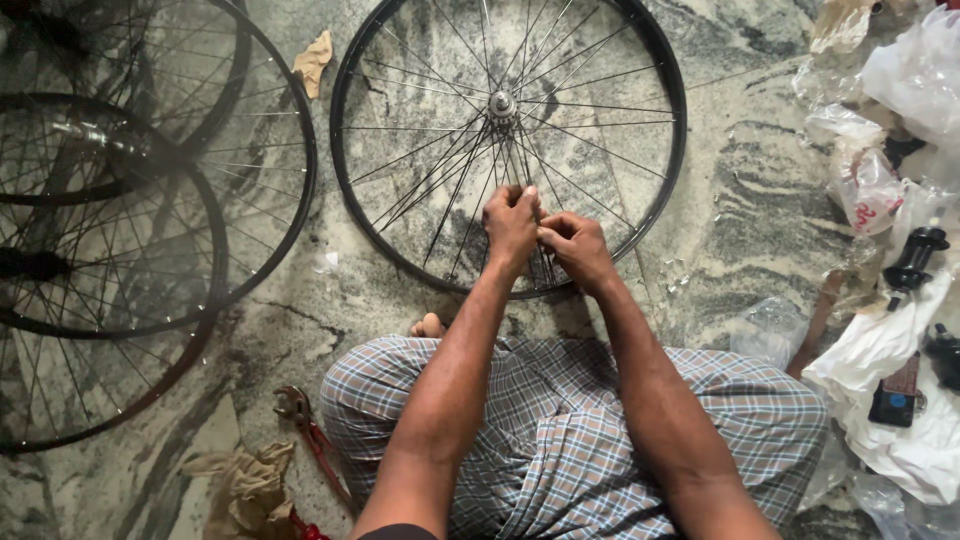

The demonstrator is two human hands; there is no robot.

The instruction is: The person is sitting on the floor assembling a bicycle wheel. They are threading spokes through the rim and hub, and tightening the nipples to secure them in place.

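Note:
A black bicycle wheel rim (pixel 345 160) with thin metal spokes and a silver hub (pixel 502 104) lies flat on the marbled stone floor in front of me. My left hand (pixel 511 224) and my right hand (pixel 573 245) meet over the near part of the wheel, fingers pinched on the spokes (pixel 520 165) that run down from the hub. The fingertips hide just what they grip. My forearms reach out over my checked cloth wrap (pixel 560 420), and a toe (pixel 428 325) shows by the rim's near edge.
Several more black spoked wheels (pixel 215 230) lie stacked at the left. A red-handled tool (pixel 305 425) and a crumpled brown cloth (pixel 245 490) lie at lower left. Clear plastic bags, white cloth (pixel 890 350) and a black hub part (pixel 912 258) crowd the right side.

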